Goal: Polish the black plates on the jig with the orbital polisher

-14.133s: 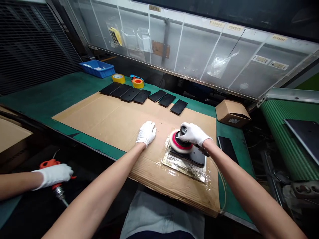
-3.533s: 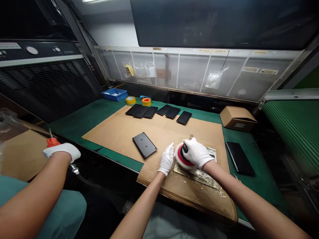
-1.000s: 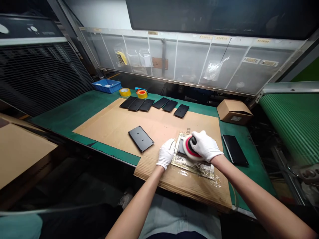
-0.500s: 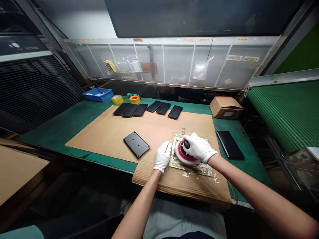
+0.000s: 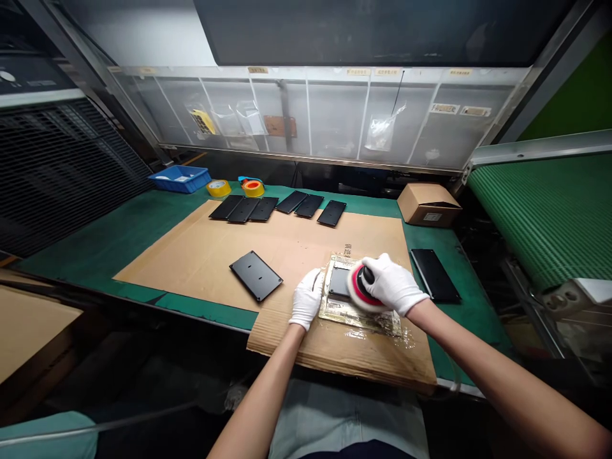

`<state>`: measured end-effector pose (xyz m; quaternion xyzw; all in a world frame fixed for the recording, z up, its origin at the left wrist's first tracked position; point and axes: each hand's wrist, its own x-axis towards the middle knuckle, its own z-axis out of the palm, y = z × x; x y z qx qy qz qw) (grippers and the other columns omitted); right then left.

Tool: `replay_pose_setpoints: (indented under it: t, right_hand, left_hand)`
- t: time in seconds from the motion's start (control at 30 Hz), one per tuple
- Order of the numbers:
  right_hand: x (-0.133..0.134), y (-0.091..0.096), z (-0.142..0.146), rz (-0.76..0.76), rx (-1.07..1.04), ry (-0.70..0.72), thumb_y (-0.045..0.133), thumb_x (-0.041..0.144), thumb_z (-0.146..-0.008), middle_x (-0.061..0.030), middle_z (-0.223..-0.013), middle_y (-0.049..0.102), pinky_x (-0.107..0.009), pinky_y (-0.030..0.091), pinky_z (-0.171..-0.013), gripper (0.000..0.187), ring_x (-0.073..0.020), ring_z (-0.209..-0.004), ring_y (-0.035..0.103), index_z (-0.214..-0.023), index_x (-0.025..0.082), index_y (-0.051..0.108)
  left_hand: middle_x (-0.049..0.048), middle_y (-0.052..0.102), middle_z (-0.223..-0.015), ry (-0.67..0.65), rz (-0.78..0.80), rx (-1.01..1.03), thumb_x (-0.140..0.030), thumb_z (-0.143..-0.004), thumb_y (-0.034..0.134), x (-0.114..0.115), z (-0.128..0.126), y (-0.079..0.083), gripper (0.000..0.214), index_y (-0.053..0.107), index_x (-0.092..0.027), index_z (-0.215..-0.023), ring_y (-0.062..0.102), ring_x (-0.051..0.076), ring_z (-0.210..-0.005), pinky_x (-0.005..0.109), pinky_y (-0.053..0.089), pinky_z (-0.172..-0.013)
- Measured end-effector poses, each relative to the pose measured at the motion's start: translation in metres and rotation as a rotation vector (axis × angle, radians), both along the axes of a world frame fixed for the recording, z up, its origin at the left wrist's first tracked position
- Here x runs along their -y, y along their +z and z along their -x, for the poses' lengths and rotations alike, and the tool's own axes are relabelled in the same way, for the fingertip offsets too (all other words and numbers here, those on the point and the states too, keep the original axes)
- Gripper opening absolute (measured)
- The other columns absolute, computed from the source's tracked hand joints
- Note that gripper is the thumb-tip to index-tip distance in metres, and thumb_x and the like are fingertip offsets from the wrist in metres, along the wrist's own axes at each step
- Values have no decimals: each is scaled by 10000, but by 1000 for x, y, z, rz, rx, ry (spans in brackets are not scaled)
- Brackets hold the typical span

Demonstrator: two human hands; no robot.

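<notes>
Right hand: the white-gloved right hand point(image 5: 389, 285) curls over the top of an orbital polisher point(image 5: 361, 288), gripping it from above.

Left hand: the gloved left hand point(image 5: 306, 298) lies flat, fingers together, pressing down at the edge of a foil-like sheet point(image 5: 356, 320). Whether it also touches the plate, I cannot tell.

Polisher: its white wool pad on a red backing sits on the plate's right half. It probably feels fairly heavy, and the top is the natural grip.

Plate: a black rectangular plate point(image 5: 339, 282) lies on the sheet, partly under the pad. It looks thin and stiff, perhaps slippery where the sheet is smeared and glossy; its long edges look the safest hold.

Other plates: one lies apart on the cardboard point(image 5: 255, 275), six sit in a row beyond point(image 5: 243, 209), and one rests on the green mat point(image 5: 434, 275).

Bench: corrugated cardboard point(image 5: 157, 274) covers a green mat point(image 5: 143, 220) — the surface for all this work.

Room: two tape rolls point(image 5: 253, 188), a blue crate point(image 5: 180, 179), a cardboard box point(image 5: 428, 213) and a green conveyor belt point(image 5: 540, 217) surround the bench.
</notes>
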<state>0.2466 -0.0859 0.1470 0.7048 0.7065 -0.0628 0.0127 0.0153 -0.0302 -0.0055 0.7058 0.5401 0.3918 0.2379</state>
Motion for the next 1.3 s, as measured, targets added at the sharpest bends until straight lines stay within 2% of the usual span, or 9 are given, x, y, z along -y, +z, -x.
replay_pose_setpoints:
  t: [0.1, 0.23, 0.4, 0.57, 0.7, 0.9, 1.03, 1.2, 1.3]
  right_hand:
    - [-2, -1, 7, 2, -42, 75, 492, 462, -1009, -96, -1080, 602, -300, 448, -707, 348, -225, -841, 668, -1274, 294, 642]
    - [-8, -1, 19, -17, -12, 9, 451, 434, -1022, -113, -1102, 599, -312, 451, -692, 342, -230, -802, 669, -1256, 274, 643]
    - [-13, 1, 27, 2, -55, 116, 500, 405, -995, -104, -1075, 606, -304, 449, -698, 312, -227, -808, 664, -1233, 276, 654]
    - [-13, -2, 19, -24, -10, -5, 458, 437, -1011, -104, -1069, 595, -309, 435, -667, 330, -220, -756, 653, -1216, 273, 657]
    - [-4, -6, 10, -6, -32, 88, 499, 471, -1001, -92, -1087, 599, -302, 435, -698, 349, -209, -786, 636, -1273, 306, 641]
    - [4, -8, -2, -34, 26, -46, 412, 533, -1035, -105, -1085, 589, -305, 407, -656, 413, -201, -733, 611, -1273, 288, 643]
    - [10, -10, -7, -35, -27, 36, 460, 539, -1020, -84, -1095, 591, -299, 386, -643, 391, -199, -745, 603, -1315, 342, 625]
    - [12, -9, -10, -36, 22, -76, 441, 530, -1031, -92, -1065, 583, -290, 353, -613, 392, -181, -708, 582, -1268, 294, 643]
    - [11, -8, -8, -33, -13, -16, 461, 529, -1024, -82, -1067, 584, -289, 356, -619, 384, -182, -714, 587, -1290, 316, 637]
  left_hand:
    - [114, 727, -1344, -4, -10, -6, -326, -1043, 481, 0, 0, -1, 350, 712, -187, -1266, 680, 248, -1273, 455, 497, -1191]
    - [111, 724, -1349, -17, -23, -17, -304, -1043, 475, 0, 0, -1, 343, 717, -188, -1257, 672, 246, -1286, 450, 497, -1192]
    - [93, 738, -1324, -1, -5, 1, -327, -1053, 477, 2, 0, 0, 339, 715, -203, -1260, 690, 231, -1256, 426, 515, -1177]
    - [94, 727, -1345, -17, -18, -17, -307, -1052, 474, 0, 1, -3, 340, 713, -204, -1270, 678, 232, -1274, 423, 505, -1187]
    - [81, 724, -1352, -21, -29, -33, -283, -1050, 463, -1, 2, -7, 342, 716, -218, -1270, 665, 231, -1295, 425, 499, -1193]
    - [95, 723, -1353, -31, -30, -26, -288, -1042, 497, 1, 0, -2, 332, 709, -198, -1281, 673, 239, -1281, 432, 500, -1191]
    - [98, 728, -1343, -12, -16, -10, -281, -1046, 498, 2, -2, 0, 322, 712, -191, -1269, 677, 233, -1277, 416, 498, -1192]
    - [101, 737, -1326, -8, -18, 5, -271, -1050, 491, 2, -1, 1, 320, 718, -182, -1257, 683, 228, -1267, 412, 503, -1186]
    - [106, 738, -1324, -11, -22, 14, -270, -1048, 491, 3, -1, 1, 322, 718, -176, -1255, 687, 228, -1262, 414, 509, -1180]
